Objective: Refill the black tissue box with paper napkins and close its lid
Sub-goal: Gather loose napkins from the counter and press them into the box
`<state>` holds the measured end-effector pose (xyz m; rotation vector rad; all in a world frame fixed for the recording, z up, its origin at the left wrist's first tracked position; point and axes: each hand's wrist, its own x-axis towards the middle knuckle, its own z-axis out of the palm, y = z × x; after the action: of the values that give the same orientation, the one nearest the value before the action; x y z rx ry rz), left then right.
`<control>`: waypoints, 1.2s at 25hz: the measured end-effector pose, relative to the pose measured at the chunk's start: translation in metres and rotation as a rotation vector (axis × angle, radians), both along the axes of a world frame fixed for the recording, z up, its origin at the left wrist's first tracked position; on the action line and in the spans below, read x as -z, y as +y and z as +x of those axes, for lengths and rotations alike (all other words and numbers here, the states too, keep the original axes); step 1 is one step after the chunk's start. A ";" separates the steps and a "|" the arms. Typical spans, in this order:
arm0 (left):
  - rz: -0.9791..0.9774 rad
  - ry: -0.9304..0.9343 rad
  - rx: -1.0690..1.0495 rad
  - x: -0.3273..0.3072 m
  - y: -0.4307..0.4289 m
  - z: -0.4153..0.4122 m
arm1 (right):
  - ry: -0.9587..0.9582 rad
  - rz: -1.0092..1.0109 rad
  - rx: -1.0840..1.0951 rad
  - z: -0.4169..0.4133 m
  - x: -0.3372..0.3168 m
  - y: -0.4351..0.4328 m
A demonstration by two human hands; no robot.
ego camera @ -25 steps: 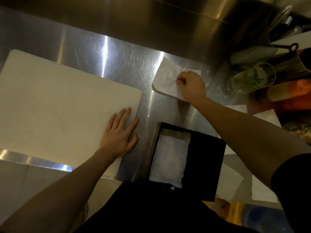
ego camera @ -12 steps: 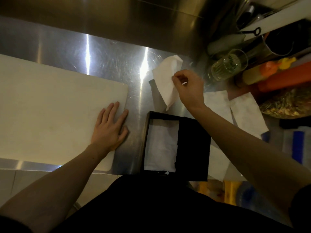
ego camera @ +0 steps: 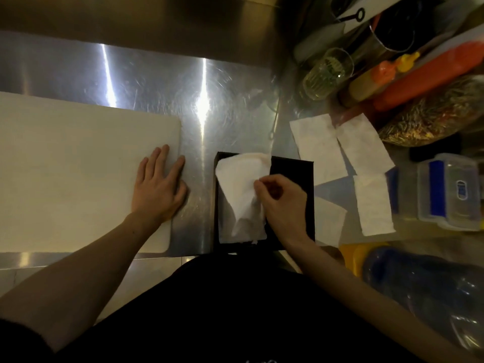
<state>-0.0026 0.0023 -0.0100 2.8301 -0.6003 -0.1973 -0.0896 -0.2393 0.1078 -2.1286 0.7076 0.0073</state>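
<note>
The right hand [ego camera: 281,203] is pinched shut on a paper napkin [ego camera: 242,189], thumb and fingertips together on its right edge, holding it over the open well of the black tissue box [ego camera: 292,166] at the lower centre of the frame. The left hand [ego camera: 157,186] lies flat and spread, fingers apart, on the corner of a white cutting board [ego camera: 78,166] to the left, gripping nothing.

To do this step well, I'd say the napkin wants lowering flat rather than dropped by one corner: it hangs in a loose cone, wide at the far end and bunched toward the near one, so it would likely crumple on the paper already inside. Bringing the left hand over to square the far edge against the box wall would help, then pressing the stack level so the lid can shut later.

The box is matte black, rectangular, its left part open and showing white paper, its right part a dark panel that I take for the lid. It sits on the steel surface [ego camera: 157,82] by the near edge. More loose napkins [ego camera: 318,149] lie spread flat just right of it.
</note>
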 end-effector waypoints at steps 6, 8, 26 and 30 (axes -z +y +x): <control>-0.007 -0.005 0.009 0.002 0.000 0.000 | 0.142 -0.122 -0.095 -0.020 0.028 0.016; -0.001 -0.009 0.013 0.002 0.001 0.000 | 0.177 -0.155 -0.134 -0.021 0.028 0.017; -0.012 -0.024 0.004 0.003 0.000 0.000 | 0.475 -0.567 -0.769 -0.005 0.076 0.046; -0.012 -0.019 0.008 0.003 0.000 -0.001 | 0.504 -0.576 -0.778 -0.007 0.086 0.046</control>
<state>-0.0036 0.0024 -0.0126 2.8217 -0.6143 -0.1682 -0.0967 -0.1930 0.0219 -2.8743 0.0953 0.8742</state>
